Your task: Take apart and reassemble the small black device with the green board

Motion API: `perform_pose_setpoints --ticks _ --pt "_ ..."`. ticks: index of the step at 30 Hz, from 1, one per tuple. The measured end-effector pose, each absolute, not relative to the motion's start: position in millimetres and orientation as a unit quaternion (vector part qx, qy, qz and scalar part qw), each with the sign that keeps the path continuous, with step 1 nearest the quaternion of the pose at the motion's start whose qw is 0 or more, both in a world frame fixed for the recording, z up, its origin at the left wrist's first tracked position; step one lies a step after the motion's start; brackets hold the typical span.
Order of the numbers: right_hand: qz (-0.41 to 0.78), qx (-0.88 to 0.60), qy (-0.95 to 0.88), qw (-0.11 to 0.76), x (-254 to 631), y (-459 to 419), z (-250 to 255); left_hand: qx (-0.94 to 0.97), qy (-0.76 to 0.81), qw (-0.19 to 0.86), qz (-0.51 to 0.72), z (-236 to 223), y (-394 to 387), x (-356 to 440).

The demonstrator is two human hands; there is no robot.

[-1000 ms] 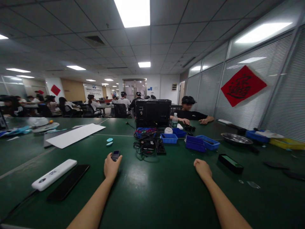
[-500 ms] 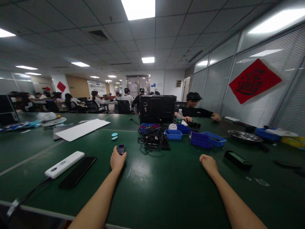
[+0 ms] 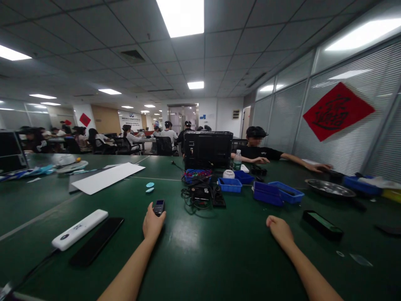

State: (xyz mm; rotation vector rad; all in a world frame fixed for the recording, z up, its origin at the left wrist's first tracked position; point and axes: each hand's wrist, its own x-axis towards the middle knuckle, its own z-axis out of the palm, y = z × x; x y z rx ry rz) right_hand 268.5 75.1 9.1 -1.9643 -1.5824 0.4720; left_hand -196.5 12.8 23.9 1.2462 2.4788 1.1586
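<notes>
My left hand is wrapped round a small dark handheld device with a little screen and buttons, low over the green table. Part of the device is hidden by my fingers and thumb. Just beyond it lie two light-blue oval pieces. On the right, my right hand rests on the table in a loose fist, with nothing showing in it. A black box with a green top is the closest thing to it, a short way to its right.
To the left lie a white power strip, a black flat slab and a white sheet. Ahead are tangled cables, blue trays, a ball and a monitor. A person sits across, near a metal pan.
The view has tilted up a little, so the table things sit lower. Across the table, the person's arm has stretched out to the right. Both my hands keep their grip and pose.
</notes>
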Motion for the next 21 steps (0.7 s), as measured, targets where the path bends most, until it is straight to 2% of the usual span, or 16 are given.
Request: perform_pose_setpoints --ticks 15,21 --pt "0.170 -0.723 -0.606 0.287 263.2 61.8 11.2 0.426 0.834 0.096 0.337 24.7 14.1 -182.8" --pt "0.173 -0.714 -0.602 0.313 259.3 60.4 12.7 0.478 0.804 0.129 0.329 18.5 2.0 -151.5"
